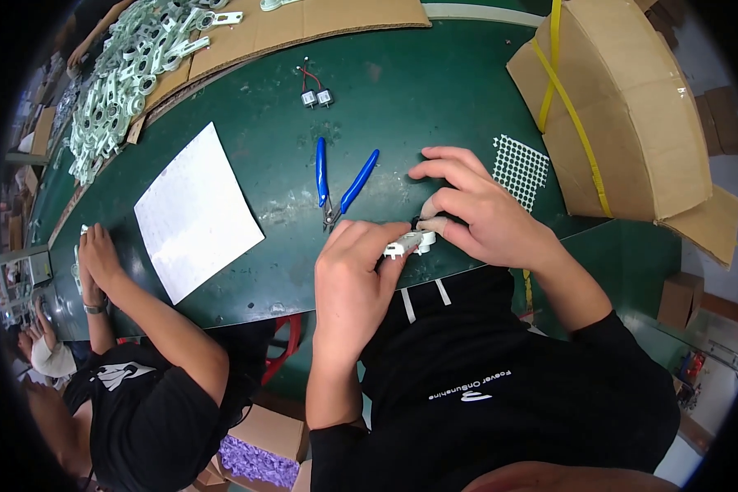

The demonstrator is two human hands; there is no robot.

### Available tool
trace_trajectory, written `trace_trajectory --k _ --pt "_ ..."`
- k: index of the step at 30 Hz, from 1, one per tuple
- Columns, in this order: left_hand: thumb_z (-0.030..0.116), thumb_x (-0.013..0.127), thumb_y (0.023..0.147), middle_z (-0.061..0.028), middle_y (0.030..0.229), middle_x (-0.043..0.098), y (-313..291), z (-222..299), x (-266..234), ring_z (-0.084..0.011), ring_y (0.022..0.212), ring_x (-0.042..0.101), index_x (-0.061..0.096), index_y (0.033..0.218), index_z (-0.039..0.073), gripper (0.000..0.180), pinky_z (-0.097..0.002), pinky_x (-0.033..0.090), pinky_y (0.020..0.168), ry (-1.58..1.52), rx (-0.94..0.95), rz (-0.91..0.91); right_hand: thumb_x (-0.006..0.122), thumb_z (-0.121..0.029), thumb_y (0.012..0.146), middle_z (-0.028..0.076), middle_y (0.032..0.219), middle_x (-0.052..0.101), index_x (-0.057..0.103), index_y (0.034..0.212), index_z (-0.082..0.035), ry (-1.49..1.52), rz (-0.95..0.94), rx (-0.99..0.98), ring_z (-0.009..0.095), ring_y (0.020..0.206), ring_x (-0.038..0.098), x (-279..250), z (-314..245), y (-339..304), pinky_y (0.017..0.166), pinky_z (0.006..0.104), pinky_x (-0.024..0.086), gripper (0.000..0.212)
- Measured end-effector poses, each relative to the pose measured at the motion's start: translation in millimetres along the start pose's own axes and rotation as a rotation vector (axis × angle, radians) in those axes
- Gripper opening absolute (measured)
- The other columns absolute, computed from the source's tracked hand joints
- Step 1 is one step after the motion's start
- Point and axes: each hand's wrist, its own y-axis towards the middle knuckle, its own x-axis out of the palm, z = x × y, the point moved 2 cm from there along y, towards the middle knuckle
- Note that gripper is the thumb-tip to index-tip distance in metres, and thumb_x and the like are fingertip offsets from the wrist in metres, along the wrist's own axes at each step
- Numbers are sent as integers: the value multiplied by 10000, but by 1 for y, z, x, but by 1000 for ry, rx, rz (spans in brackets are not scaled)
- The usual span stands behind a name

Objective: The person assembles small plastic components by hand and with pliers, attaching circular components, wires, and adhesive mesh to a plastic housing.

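Note:
My left hand is closed around a small white plastic part at the table's front edge. The fingers of my right hand bend over the same part, thumb and index finger pinched at a small dark piece on its far side; its kind cannot be made out. The other right fingers stretch out to the left. Just beyond my left hand lie blue-handled cutting pliers, their handles spread. Farther back on the table are two small motors with red wires.
A white sheet lies to the left. At the far left, many pale plastic parts pile on cardboard. A white grid and a strapped carton stand right. A co-worker's hand works at left.

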Motion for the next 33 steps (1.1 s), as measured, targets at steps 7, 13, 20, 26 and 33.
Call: trace_trajectory --k 7,13,20,26,33 --pt "-123 803 786 -75 1025 759 -3 -8 2 -301 972 723 875 1166 54 425 -440 592 853 127 209 57 910 -58 889 134 1517 681 803 1131 -39 -167 -16 -64 426 1563 552 -3 -9 3 1203 534 532 266" --pt "-39 843 753 -43 1037 755 -13 -15 1 -254 967 718 893 1156 78 423 -413 552 827 221 289 130 940 -90 881 138 1524 684 812 1168 -52 -173 -104 -127 433 1567 554 -13 -11 14 1208 552 535 317" --pt "-17 857 750 -53 1052 763 -22 -10 0 -266 959 715 902 1166 82 430 -397 525 798 388 368 181 944 -122 878 152 1562 661 810 1175 -46 -198 -261 -155 447 1618 493 -16 -3 30 1248 576 517 335" --pt "-2 894 777 -103 1125 749 -27 -9 2 -310 993 713 872 1264 46 490 -441 582 846 415 333 116 940 -117 871 175 1502 688 789 1075 11 -173 -248 -170 438 1606 519 -13 -5 24 1272 553 500 284" --pt "53 960 871 -117 1169 755 -34 -14 6 -331 1024 718 812 1332 -20 490 -448 599 867 238 249 97 939 -54 833 178 1533 670 723 973 7 -144 -235 -212 440 1620 507 -19 -17 25 1241 562 508 264"
